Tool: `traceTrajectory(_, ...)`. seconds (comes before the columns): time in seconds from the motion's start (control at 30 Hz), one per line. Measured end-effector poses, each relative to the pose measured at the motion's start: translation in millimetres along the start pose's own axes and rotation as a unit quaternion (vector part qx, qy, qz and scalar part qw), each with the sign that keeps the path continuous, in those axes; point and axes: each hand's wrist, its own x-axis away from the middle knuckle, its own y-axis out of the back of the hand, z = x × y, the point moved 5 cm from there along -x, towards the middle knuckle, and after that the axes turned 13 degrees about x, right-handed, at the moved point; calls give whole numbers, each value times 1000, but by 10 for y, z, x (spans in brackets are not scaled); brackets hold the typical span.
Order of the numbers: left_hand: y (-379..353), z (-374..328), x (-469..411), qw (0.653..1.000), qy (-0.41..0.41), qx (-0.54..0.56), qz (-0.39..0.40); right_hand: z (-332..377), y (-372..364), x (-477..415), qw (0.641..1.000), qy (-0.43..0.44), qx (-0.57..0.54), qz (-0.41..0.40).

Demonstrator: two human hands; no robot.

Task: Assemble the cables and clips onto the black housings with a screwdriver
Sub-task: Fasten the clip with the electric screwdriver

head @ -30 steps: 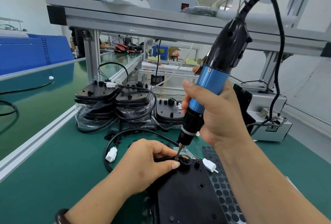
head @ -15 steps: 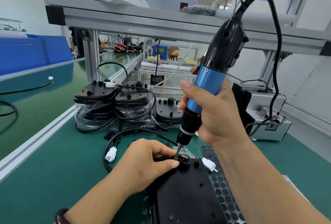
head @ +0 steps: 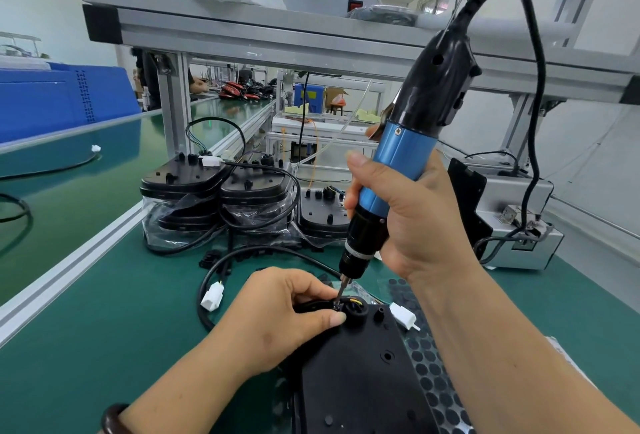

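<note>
Your right hand [head: 420,222] gripping the electric screwdriver [head: 398,170], bit on the black housing [head: 363,374] at the table's near edge, your left hand [head: 280,315] pinching the cable [head: 242,255] there

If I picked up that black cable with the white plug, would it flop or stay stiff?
Probably floppy: the black cable lies in a loose curve on the green mat. It looks thin, so it is likely light. The white plug at its end would probably dangle and swing.
</note>
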Motion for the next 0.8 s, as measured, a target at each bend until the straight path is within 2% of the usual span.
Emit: traceTrajectory(0.8,4,12,1,1000,18,-14,-6,0,21,-6,1000,5,5,-7)
